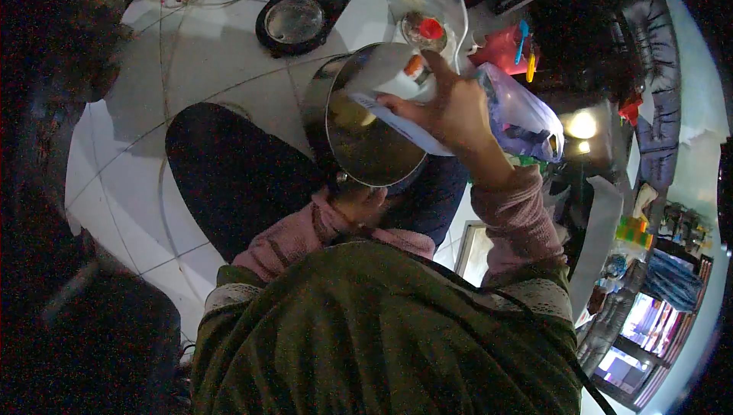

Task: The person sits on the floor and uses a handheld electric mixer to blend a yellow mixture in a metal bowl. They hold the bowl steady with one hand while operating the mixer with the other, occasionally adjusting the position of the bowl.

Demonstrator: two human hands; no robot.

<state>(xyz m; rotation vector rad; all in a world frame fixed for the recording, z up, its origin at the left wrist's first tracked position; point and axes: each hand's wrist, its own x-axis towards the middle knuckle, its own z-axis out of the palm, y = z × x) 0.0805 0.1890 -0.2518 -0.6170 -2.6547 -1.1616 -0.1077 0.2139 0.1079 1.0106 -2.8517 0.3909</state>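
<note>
A deep metal pot (372, 151) stands at the person's legs, its open mouth facing me. Something yellowish lies inside, too dim to make out. My right hand (452, 106) grips a white printed packet (401, 123) above the pot's mouth, the thumb and fingers at its edges. The packet bears writing and an orange patch, and it covers part of the pot's far side. At the near rim, my left hand (363, 206) holds the pot, by what looks like its handle; the fingers are partly hidden in shadow.
Beyond the pot, a black device with a round plate (295, 20) rests on the tiled floor (229, 60). A red-centred round thing (429, 30) lies near a white cable (462, 8). To the right are a filled plastic bag (524, 108), a red bag (504, 51) and a lit lamp (582, 124).
</note>
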